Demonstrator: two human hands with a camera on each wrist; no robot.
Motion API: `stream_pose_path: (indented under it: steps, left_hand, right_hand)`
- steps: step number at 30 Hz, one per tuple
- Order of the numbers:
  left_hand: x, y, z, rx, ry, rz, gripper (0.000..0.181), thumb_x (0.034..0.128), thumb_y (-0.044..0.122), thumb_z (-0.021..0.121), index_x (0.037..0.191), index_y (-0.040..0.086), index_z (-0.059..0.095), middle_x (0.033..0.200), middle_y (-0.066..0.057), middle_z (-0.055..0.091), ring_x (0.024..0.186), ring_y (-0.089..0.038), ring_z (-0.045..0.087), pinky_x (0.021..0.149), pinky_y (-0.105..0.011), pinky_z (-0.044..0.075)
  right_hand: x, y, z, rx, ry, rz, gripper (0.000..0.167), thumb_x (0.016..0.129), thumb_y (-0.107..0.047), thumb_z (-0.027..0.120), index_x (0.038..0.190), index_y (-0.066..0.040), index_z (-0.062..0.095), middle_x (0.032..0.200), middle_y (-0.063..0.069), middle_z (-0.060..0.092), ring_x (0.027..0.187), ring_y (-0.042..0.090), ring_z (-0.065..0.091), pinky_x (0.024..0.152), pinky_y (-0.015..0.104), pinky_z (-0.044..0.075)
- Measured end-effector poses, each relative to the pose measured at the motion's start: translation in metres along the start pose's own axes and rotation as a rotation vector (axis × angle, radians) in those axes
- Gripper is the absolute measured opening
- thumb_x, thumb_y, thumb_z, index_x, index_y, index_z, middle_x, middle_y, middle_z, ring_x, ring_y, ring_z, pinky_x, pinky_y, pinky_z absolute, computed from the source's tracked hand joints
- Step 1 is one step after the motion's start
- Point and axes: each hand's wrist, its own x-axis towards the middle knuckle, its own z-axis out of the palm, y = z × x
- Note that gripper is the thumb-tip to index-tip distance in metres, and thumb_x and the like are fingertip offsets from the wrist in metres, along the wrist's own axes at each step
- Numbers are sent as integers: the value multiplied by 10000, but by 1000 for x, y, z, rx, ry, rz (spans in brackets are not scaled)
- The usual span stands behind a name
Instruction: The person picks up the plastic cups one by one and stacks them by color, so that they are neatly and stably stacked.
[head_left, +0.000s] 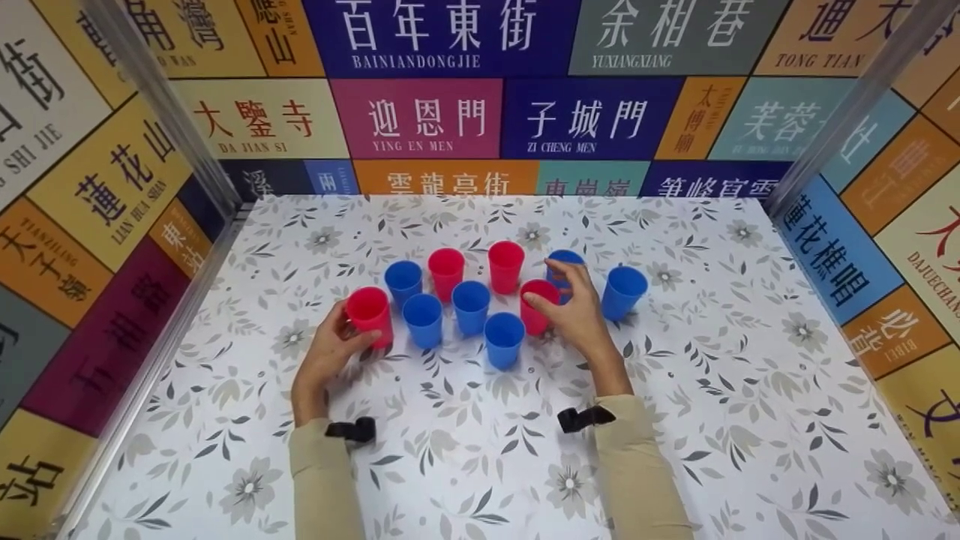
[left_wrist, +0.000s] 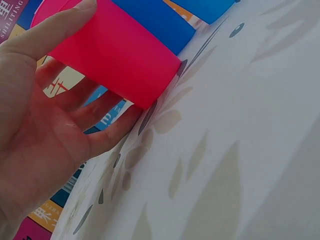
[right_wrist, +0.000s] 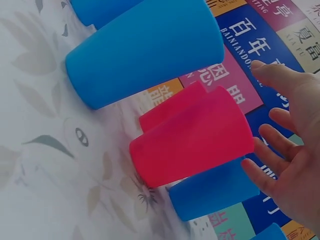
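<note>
Overall, a white tabletop (head_left: 480, 457) printed with grey leaves and flowers meets colourful walls (head_left: 416, 139) lettered in Chinese. Smooth, tapering blue cups (head_left: 504, 343) stand among red ones mid-table. The left hand (head_left: 324, 358) curls round the leftmost red cup (head_left: 369, 313); the right hand (head_left: 589, 319), fingers loosely spread, hovers at the rightmost red cup (head_left: 532, 321).

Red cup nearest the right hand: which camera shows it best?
The right wrist view: the red cup shows up close, its side visible from base to rim. The head view shows its open top, but the right hand partly covers it. The left wrist view shows a different red cup, not this one.
</note>
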Motion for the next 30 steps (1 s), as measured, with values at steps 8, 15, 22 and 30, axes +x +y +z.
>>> stream_pose_path:
  steps: [8,15,22,30]
  left_hand:
    - [-2,0,0,-1,2,42,755,890,185,768,1524,139,362,1500,-133,493,1378,-316,478,1197,-451,364]
    - [-3,-2,0,15,17,67,731,880,192,777,1499,126,394,1473,-133,520,1352,-301,507,1188,-451,379]
    - [-4,-4,-1,21,15,62,750,869,215,791,1499,117,396,1468,-148,527,1351,-316,515,1192,-453,371]
    - [-4,3,0,-5,0,53,750,876,210,784,1506,116,388,1481,-144,513,1365,-331,495,1199,-457,358]
  right_hand:
    - [-3,6,4,-55,-1,-7,667,844,-343,811,1418,-138,537,1383,80,534,1327,306,504,1104,479,432]
    - [-2,10,10,-128,-29,0,701,821,-320,833,1426,-135,532,1411,110,504,1362,296,454,1157,497,388]
    - [-2,15,12,-154,-91,61,772,824,-295,833,1482,-131,464,1511,157,437,1426,345,398,1187,526,356]
    - [-1,12,10,-124,-112,142,821,826,-321,829,1518,-190,407,1587,131,381,1477,334,340,1214,530,312]
